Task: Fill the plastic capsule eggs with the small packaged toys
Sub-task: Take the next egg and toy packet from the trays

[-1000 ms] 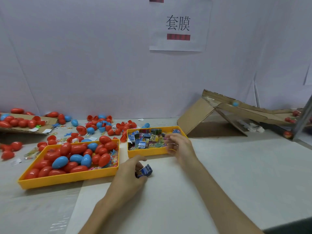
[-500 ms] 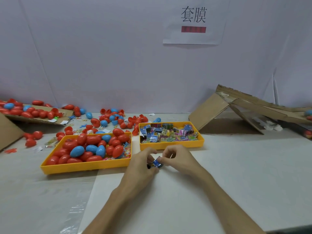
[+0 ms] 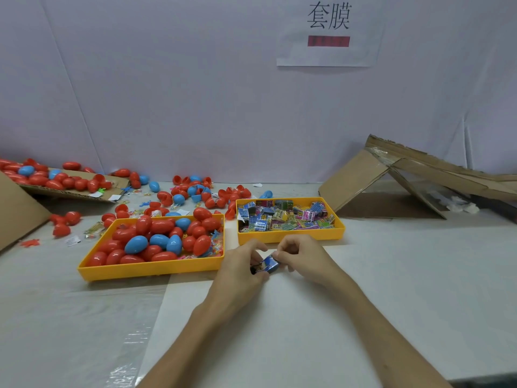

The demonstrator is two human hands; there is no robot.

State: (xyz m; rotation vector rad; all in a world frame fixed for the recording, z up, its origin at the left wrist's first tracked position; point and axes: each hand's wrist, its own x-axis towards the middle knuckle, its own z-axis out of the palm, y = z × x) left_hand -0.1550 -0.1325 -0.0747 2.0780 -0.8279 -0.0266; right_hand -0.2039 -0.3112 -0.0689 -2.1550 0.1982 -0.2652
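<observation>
The right hand [image 3: 305,260], which was reaching into the far tray a second ago, is now meeting the left hand [image 3: 240,271] at the lower centre of the frame, just in front of the trays. Both hands are pinching one small blue toy packet [image 3: 265,265] between curled fingers and thumbs, keeping it close to the pale table [image 3: 391,289].

Behind the hands, at centre left, a yellow egg tray [image 3: 151,268] is holding a heap of closed red and blue capsule eggs [image 3: 156,236]. Just right of it, a smaller yellow toy tray [image 3: 291,236] is holding the colourful packaged toys [image 3: 282,217].

Farther back, loose eggs [image 3: 193,193] and open halves are lying scattered toward the left, some resting on a flat cardboard sheet [image 3: 70,189] near the left edge. At far right, folded cardboard [image 3: 419,175] is leaning like a tent. A paper sign [image 3: 328,32] with two printed characters is hanging on the white wall at the top.
</observation>
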